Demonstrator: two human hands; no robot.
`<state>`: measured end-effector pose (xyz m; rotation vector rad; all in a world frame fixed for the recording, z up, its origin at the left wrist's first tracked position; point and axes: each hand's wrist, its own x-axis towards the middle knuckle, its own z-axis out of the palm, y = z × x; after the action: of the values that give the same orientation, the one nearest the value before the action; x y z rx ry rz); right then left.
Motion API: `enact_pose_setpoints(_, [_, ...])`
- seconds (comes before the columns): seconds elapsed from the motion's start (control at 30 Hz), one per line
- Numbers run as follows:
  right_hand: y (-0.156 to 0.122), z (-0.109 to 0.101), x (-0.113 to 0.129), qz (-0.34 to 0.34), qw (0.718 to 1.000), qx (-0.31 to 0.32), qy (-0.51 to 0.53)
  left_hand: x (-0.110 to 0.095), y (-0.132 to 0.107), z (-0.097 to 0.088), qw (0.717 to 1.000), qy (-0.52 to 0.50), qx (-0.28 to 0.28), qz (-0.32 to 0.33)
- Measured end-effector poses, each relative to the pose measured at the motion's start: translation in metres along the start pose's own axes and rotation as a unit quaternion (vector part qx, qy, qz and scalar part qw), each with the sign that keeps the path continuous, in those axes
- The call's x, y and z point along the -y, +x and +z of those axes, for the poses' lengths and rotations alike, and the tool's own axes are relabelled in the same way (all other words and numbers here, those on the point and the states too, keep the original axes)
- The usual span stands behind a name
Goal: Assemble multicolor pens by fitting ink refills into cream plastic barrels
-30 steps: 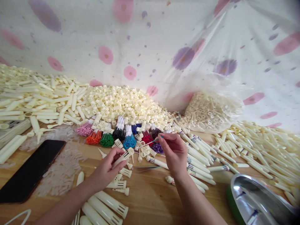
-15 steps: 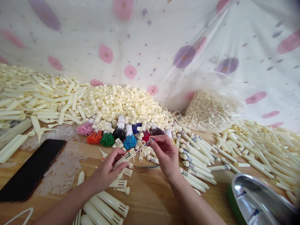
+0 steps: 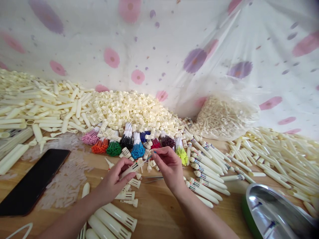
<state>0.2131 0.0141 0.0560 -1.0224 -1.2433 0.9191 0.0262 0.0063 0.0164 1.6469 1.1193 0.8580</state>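
My left hand [image 3: 119,177] is closed around a cream pen barrel [image 3: 130,169] with a slotted top, tilted up to the right; some coloured bits show in its slots. Between thumb and fingers, my right hand [image 3: 167,166] pinches a thin blue-tipped pen refill [image 3: 150,157], its far end at the top of the barrel. Just behind the hands stand bundles of refills with coloured tips, among them light blue [image 3: 138,150], green [image 3: 114,148], orange [image 3: 100,146] and yellow [image 3: 181,155]. Cream slotted caps lie loosely around them.
A heap of slotted cream parts [image 3: 132,108] rises at the back. Pens with coloured slots [image 3: 209,179] lie in rows to the right, near a green-sided metal tray [image 3: 251,196]. A black phone [image 3: 35,182] lies left, by clear plastic bits [image 3: 62,179]. Larger cream barrels [image 3: 109,222] lie in front.
My right hand has moved left and slightly down, bringing the refill closer into the barrel's top. The yellow bundle has come into view behind it. My left hand has hardly moved.
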Motion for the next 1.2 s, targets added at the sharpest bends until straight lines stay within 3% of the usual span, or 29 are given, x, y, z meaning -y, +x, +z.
enact_pose_setpoints(0.43, [0.0001, -0.0013, -0.0015, 0.002, 0.998, -0.024, -0.055, -0.0007, 0.0004, 0.0003, 1.000, 0.022, -0.018, -0.011])
enact_pose_setpoints(0.7, [0.0006, 0.0014, -0.0038, 0.039, 0.999, 0.002, -0.016, -0.0016, 0.0004, -0.0002, 1.000, 0.010, -0.001, -0.012])
enact_pose_setpoints(0.97, [0.0006, 0.0029, -0.0048, 0.070, 0.987, 0.107, -0.098, -0.0005, 0.0011, -0.0007, 1.000, 0.012, -0.009, -0.016])
enact_pose_setpoints(1.2, [0.0045, -0.0001, 0.0011, 0.113, 0.975, 0.161, -0.107, 0.0014, 0.0001, -0.0014, 1.000, 0.019, 0.009, -0.009])
